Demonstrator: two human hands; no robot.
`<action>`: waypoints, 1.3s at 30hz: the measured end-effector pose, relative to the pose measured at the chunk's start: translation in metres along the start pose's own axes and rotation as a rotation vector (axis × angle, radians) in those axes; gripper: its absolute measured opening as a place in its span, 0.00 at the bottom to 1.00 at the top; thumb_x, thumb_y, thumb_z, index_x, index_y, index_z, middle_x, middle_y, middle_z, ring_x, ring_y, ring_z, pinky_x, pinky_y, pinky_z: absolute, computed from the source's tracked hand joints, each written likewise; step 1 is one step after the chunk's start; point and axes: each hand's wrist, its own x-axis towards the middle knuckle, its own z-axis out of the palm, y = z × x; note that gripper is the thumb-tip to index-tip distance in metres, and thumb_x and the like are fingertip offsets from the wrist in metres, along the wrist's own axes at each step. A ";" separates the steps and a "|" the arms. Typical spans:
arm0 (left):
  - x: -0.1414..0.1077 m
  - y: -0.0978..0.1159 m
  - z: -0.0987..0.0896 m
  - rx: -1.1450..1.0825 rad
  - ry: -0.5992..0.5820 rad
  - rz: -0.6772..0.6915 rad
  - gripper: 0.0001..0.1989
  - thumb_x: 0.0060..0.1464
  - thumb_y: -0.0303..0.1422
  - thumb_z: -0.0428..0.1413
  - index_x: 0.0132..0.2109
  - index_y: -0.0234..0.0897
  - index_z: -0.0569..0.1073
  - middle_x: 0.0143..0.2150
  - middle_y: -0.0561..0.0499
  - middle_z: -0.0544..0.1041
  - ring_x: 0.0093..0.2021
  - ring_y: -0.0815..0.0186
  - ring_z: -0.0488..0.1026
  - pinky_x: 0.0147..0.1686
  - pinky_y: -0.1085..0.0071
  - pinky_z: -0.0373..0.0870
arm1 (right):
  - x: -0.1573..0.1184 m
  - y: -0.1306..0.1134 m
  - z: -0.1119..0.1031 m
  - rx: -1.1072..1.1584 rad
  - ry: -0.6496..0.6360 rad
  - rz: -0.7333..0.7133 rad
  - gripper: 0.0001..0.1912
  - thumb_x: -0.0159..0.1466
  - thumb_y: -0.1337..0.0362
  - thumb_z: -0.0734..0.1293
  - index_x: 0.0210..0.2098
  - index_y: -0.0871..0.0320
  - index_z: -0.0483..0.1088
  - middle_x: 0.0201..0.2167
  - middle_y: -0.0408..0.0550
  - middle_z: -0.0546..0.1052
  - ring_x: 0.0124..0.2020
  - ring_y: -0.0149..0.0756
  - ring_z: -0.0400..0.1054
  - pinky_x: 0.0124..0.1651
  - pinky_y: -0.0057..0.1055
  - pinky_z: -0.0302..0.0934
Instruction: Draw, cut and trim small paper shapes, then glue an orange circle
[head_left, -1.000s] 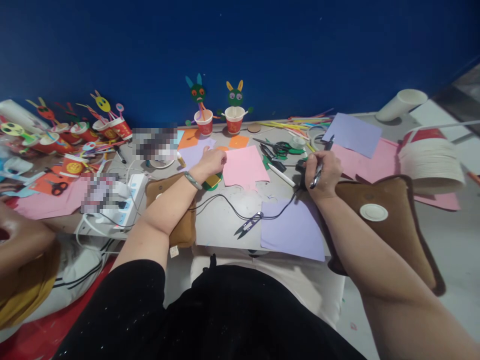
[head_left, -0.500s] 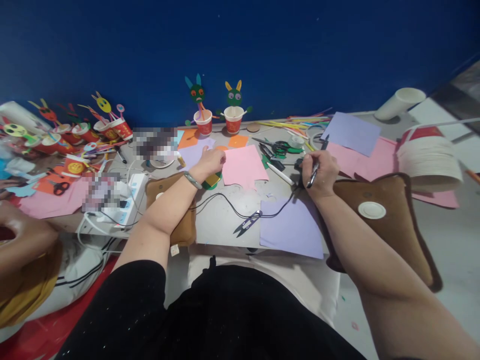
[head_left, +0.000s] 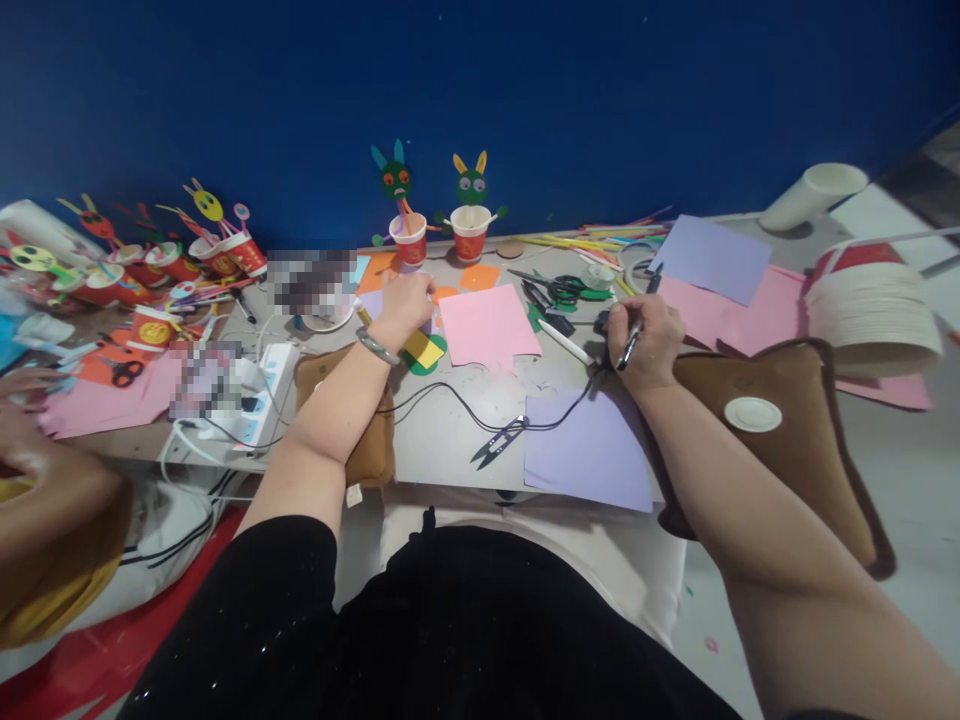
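My right hand (head_left: 649, 338) is closed around a black pen (head_left: 634, 343), resting on the table beside the brown cushion-like pad. My left hand (head_left: 407, 303), with a bangle at the wrist, is over the purple paper (head_left: 370, 305) by an orange paper piece (head_left: 373, 268). Its fingers look loosely apart, and their tips are partly hidden. Right of it lies a pink paper sheet (head_left: 489, 328) with a notched lower edge. Yellow and green paper pieces (head_left: 424, 350) lie below that hand. A white pen (head_left: 564, 341) and thread snips (head_left: 500, 442) are between the arms.
Two paper cups with green-headed figures (head_left: 469, 232) stand at the back. Scissors (head_left: 568, 289), a tape roll (head_left: 638, 266) and a cup stack (head_left: 870, 310) lie rightward. A cable (head_left: 465, 412) crosses the table. At left are a power strip (head_left: 268, 395) and another person's arm (head_left: 52, 480).
My left hand has moved away from the pink sheet, back and left onto the purple and orange papers. The right hand still holds the pen. The view has shifted slightly.
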 end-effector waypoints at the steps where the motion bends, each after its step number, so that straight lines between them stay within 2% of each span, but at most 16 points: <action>1: 0.001 -0.003 -0.002 -0.011 0.040 -0.025 0.18 0.55 0.23 0.54 0.49 0.38 0.82 0.52 0.40 0.85 0.57 0.49 0.79 0.68 0.45 0.59 | 0.000 -0.001 0.000 -0.002 -0.004 0.006 0.06 0.62 0.61 0.64 0.29 0.53 0.64 0.25 0.48 0.72 0.32 0.42 0.66 0.51 0.43 0.65; 6: 0.014 -0.023 0.000 -0.195 0.230 -0.061 0.19 0.56 0.20 0.52 0.48 0.41 0.80 0.51 0.45 0.85 0.57 0.53 0.79 0.64 0.52 0.68 | 0.002 -0.006 -0.002 -0.017 -0.018 0.049 0.06 0.61 0.62 0.65 0.28 0.53 0.62 0.24 0.44 0.69 0.32 0.40 0.64 0.50 0.42 0.64; 10: 0.033 -0.043 0.005 -0.468 0.437 0.010 0.20 0.60 0.20 0.51 0.55 0.41 0.75 0.53 0.46 0.81 0.56 0.59 0.78 0.63 0.58 0.72 | 0.002 -0.006 -0.001 -0.016 -0.020 0.073 0.06 0.60 0.62 0.65 0.28 0.53 0.62 0.24 0.43 0.67 0.31 0.39 0.64 0.51 0.44 0.64; 12: 0.040 -0.048 0.004 -0.535 0.486 0.018 0.20 0.61 0.20 0.51 0.56 0.41 0.74 0.51 0.47 0.80 0.54 0.61 0.79 0.62 0.59 0.74 | 0.001 -0.004 0.000 -0.019 -0.019 0.073 0.06 0.61 0.62 0.64 0.29 0.53 0.63 0.24 0.43 0.68 0.32 0.40 0.65 0.52 0.45 0.64; 14: 0.040 -0.048 0.001 -0.555 0.471 0.028 0.18 0.62 0.20 0.52 0.55 0.40 0.74 0.50 0.47 0.80 0.52 0.62 0.80 0.60 0.61 0.75 | 0.000 -0.003 0.001 -0.024 -0.020 0.069 0.05 0.61 0.62 0.65 0.29 0.53 0.64 0.25 0.44 0.69 0.33 0.41 0.66 0.52 0.45 0.64; 16: 0.034 -0.041 -0.003 -0.519 0.404 0.027 0.16 0.62 0.21 0.52 0.52 0.38 0.76 0.49 0.47 0.82 0.50 0.63 0.80 0.57 0.63 0.76 | 0.000 -0.001 0.002 -0.035 -0.020 0.066 0.05 0.61 0.62 0.65 0.30 0.53 0.66 0.25 0.45 0.70 0.34 0.42 0.66 0.51 0.44 0.64; 18: 0.024 -0.033 -0.009 -0.416 0.266 0.008 0.16 0.59 0.21 0.53 0.52 0.35 0.78 0.50 0.45 0.83 0.49 0.63 0.80 0.55 0.64 0.76 | -0.001 0.000 0.002 -0.047 -0.011 0.063 0.04 0.61 0.63 0.65 0.30 0.54 0.66 0.26 0.46 0.71 0.34 0.42 0.66 0.50 0.43 0.64; 20: 0.014 -0.025 -0.015 -0.290 0.034 0.043 0.17 0.59 0.23 0.55 0.53 0.33 0.79 0.51 0.44 0.83 0.49 0.62 0.80 0.53 0.66 0.75 | -0.001 -0.001 0.002 -0.056 -0.006 0.056 0.04 0.61 0.64 0.65 0.30 0.53 0.66 0.26 0.46 0.72 0.34 0.42 0.67 0.50 0.42 0.64; 23: 0.003 -0.018 -0.023 -0.230 -0.268 0.148 0.13 0.53 0.26 0.64 0.47 0.34 0.82 0.43 0.48 0.84 0.41 0.64 0.78 0.43 0.69 0.73 | 0.000 -0.003 0.001 -0.052 -0.010 0.052 0.04 0.60 0.64 0.65 0.29 0.53 0.65 0.24 0.46 0.72 0.32 0.42 0.66 0.48 0.42 0.64; 26: -0.004 -0.014 -0.029 -0.161 -0.490 0.253 0.15 0.44 0.25 0.71 0.42 0.36 0.82 0.39 0.52 0.82 0.38 0.66 0.74 0.42 0.68 0.71 | 0.001 -0.006 -0.001 -0.039 -0.007 0.051 0.06 0.60 0.64 0.65 0.27 0.52 0.64 0.23 0.46 0.72 0.31 0.41 0.66 0.46 0.41 0.64; 28: -0.008 -0.013 -0.030 -0.101 -0.545 0.289 0.19 0.40 0.24 0.72 0.41 0.38 0.81 0.40 0.53 0.81 0.40 0.65 0.73 0.48 0.64 0.70 | 0.001 -0.007 -0.001 -0.031 -0.005 0.051 0.06 0.59 0.64 0.65 0.26 0.52 0.63 0.23 0.45 0.72 0.30 0.40 0.65 0.46 0.40 0.64; 32: -0.014 -0.008 -0.028 0.009 -0.520 0.311 0.23 0.37 0.22 0.73 0.43 0.39 0.79 0.45 0.52 0.81 0.51 0.57 0.73 0.61 0.56 0.64 | 0.001 -0.008 -0.002 -0.026 -0.013 0.055 0.07 0.59 0.65 0.65 0.26 0.52 0.62 0.23 0.45 0.72 0.30 0.40 0.66 0.47 0.40 0.64; 34: -0.015 -0.005 -0.026 0.047 -0.512 0.298 0.22 0.38 0.21 0.70 0.42 0.39 0.79 0.46 0.51 0.80 0.53 0.55 0.73 0.61 0.55 0.63 | 0.001 -0.008 -0.002 -0.035 -0.024 0.062 0.07 0.60 0.65 0.65 0.27 0.52 0.62 0.24 0.46 0.72 0.31 0.40 0.66 0.47 0.40 0.64; 39: -0.013 -0.002 -0.022 0.142 -0.541 0.294 0.22 0.41 0.21 0.66 0.46 0.39 0.78 0.47 0.51 0.81 0.49 0.58 0.74 0.60 0.56 0.64 | 0.001 -0.006 -0.001 -0.042 -0.033 0.067 0.07 0.60 0.65 0.65 0.28 0.53 0.63 0.25 0.47 0.72 0.33 0.41 0.67 0.48 0.41 0.63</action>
